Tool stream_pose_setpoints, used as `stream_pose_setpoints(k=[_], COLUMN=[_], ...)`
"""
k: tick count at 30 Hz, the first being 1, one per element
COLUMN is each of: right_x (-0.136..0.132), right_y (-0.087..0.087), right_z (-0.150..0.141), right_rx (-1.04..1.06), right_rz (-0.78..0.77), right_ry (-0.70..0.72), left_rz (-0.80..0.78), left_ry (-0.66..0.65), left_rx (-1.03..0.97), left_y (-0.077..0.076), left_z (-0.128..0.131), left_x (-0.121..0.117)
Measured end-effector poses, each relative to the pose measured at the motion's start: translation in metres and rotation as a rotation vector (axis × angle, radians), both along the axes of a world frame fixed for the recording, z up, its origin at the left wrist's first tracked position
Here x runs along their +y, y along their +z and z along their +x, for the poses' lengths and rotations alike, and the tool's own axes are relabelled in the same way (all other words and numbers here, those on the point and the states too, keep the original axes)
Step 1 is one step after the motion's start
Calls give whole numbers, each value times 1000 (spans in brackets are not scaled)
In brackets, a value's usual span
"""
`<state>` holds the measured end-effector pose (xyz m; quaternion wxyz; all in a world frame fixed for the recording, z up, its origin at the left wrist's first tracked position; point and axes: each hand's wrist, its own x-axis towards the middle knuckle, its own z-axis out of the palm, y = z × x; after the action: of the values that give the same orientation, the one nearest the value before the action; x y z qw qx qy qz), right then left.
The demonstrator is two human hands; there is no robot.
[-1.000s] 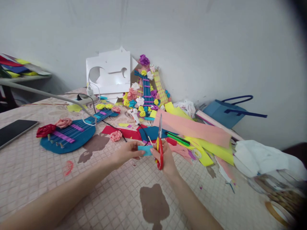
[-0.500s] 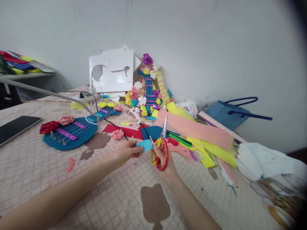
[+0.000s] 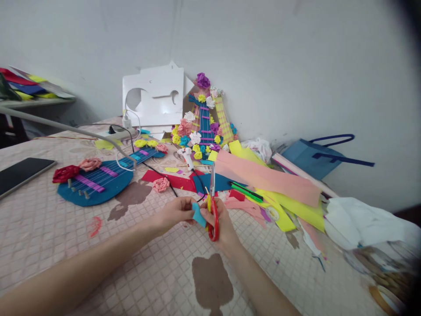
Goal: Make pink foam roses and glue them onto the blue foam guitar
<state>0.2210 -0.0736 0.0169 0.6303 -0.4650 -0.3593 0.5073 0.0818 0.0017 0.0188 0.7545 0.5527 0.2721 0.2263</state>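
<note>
Between my two hands is a small piece of light-blue crepe paper (image 3: 198, 215). My left hand (image 3: 179, 212) pinches its left side. My right hand (image 3: 219, 218) has its thumb against the paper's right edge and also holds red-and-yellow scissors (image 3: 214, 221), blades pointing up and away. A thin white stick shows by the scissors; what it belongs to is unclear. Beyond my hands lie a red paper strip (image 3: 174, 181), a pink paper rose (image 3: 161, 184) and a white glue gun (image 3: 186, 156).
At left lie a blue paper guitar (image 3: 112, 184) with roses and a dark phone (image 3: 23, 173). Decorated guitars (image 3: 204, 123) lean on the wall. Crepe sheets (image 3: 269, 175), a green cutter (image 3: 246, 192) and a tape roll (image 3: 272, 213) are at right. A grey cable (image 3: 66, 126) crosses the left side.
My hands have come closer together and the blue paper is now turned and tilted between them. The scissors have swung to a more upright, edge-on position and shifted slightly left.
</note>
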Motion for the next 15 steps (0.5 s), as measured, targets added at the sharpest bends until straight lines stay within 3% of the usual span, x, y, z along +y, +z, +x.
stream_pose_setpoints(k=[5, 15], right_x=[1, -1], right_y=[0, 2], right_z=[-3, 0], right_rx=[-1, 2], right_rz=[27, -19], right_ry=[-20, -54], left_rz=[71, 134], left_ry=[51, -20], left_rx=[42, 86], left_y=[-2, -3], left_z=[2, 3], left_x=[-4, -5])
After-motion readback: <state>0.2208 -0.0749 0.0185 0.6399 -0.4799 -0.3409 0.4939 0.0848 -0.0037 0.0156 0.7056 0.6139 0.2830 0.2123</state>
